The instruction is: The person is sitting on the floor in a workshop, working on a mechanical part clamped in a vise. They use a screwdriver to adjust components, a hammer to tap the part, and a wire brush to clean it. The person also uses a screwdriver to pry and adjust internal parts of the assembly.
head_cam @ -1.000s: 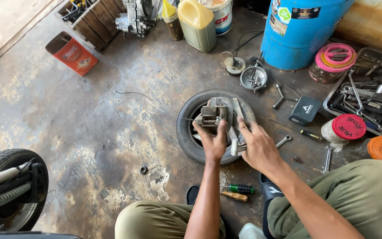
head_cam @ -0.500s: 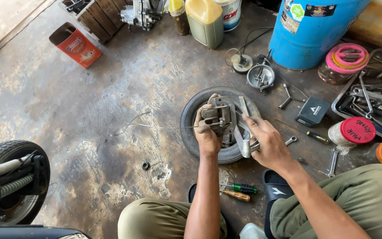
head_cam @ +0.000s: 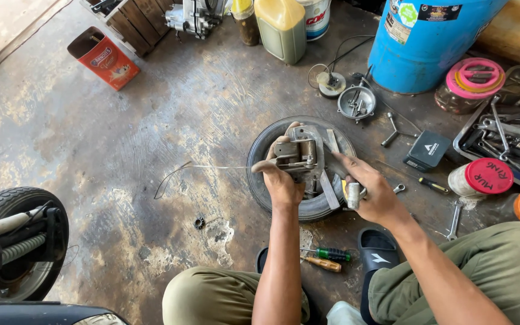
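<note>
Looking down at mid-frame, we see our left hand [head_cam: 281, 180] wrapped around a grey metal part [head_cam: 296, 155] resting on a small black tyre [head_cam: 266, 150] that lies flat on the stained concrete floor [head_cam: 151, 120]. Our right hand [head_cam: 374, 192], just right of centre, is closed on a short metal tool [head_cam: 352, 195] with a pale handle. Two screwdrivers [head_cam: 326, 259] lie near our knees at lower centre, and a blue drum [head_cam: 422, 42] stands at upper right.
</note>
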